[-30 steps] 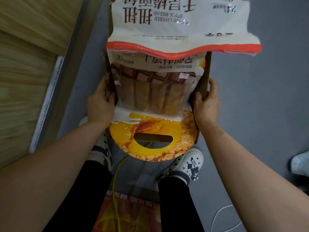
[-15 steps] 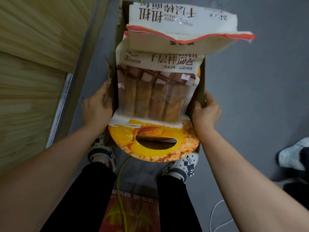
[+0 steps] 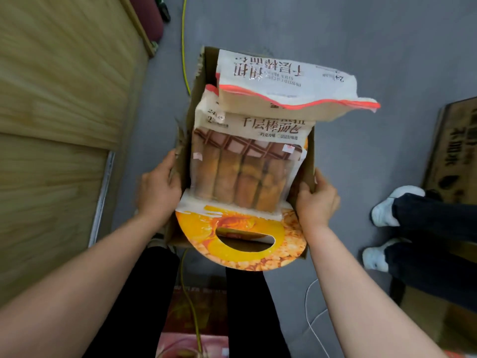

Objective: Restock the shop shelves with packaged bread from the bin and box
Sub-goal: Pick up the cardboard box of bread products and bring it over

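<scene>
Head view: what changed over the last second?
The cardboard box has dropped lower in frame, its far end showing. Another person's white shoes have come further in at right. The left hand and right hand still grip its side walls; the bread bags lie unchanged.

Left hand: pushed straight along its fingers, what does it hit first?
The box wall, which the left hand already holds. Right behind the wall, probably the bread pack.

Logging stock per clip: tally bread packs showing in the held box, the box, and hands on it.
Bread packs: 3, red-sealed pack, chocolate pack, yellow-handled pack; others may hide beneath
Box: 1
Hands: 2, left hand, right hand
Total: 6
</scene>
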`<state>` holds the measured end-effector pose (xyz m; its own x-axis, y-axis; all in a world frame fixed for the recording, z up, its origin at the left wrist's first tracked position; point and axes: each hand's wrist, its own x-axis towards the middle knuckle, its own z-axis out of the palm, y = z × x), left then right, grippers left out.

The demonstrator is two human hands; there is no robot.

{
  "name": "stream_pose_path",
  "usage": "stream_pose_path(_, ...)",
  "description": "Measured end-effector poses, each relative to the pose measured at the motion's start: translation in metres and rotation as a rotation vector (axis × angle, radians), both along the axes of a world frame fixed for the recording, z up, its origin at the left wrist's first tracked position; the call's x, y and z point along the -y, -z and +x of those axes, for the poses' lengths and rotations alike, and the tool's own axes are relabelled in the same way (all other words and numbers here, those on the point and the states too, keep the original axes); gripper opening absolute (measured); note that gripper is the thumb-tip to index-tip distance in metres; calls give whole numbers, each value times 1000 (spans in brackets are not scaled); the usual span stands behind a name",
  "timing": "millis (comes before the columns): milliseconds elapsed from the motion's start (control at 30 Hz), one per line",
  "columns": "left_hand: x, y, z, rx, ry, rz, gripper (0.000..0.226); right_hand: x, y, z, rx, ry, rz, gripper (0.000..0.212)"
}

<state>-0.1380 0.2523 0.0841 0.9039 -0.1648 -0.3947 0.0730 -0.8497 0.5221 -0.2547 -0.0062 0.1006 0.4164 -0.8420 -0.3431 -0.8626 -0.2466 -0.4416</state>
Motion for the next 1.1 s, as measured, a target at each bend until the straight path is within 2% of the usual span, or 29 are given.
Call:
stream_pose_path(100, 15, -39, 3, 38, 74, 37, 57, 10, -48, -8, 41, 103, 12, 50)
stream_pose_path(233, 47, -100, 3, 111, 146, 8, 57, 29, -108, -23, 86, 194, 5, 49)
stream_pose_path(500, 122, -215, 14, 227, 250, -19, 58, 83, -208, -38, 184, 246, -57, 41)
stream_pose_path(567, 139, -237, 18, 219, 243, -24, 58, 99, -232, -36, 181, 247, -67, 45)
stream_pose_path(800, 193, -289, 49, 232, 192, -78, 58, 154, -296, -4, 222, 233, -93, 49)
stream_pose_path(1100, 267, -315, 167, 217, 220, -107, 58, 219, -330, 103, 289, 298, -92, 46)
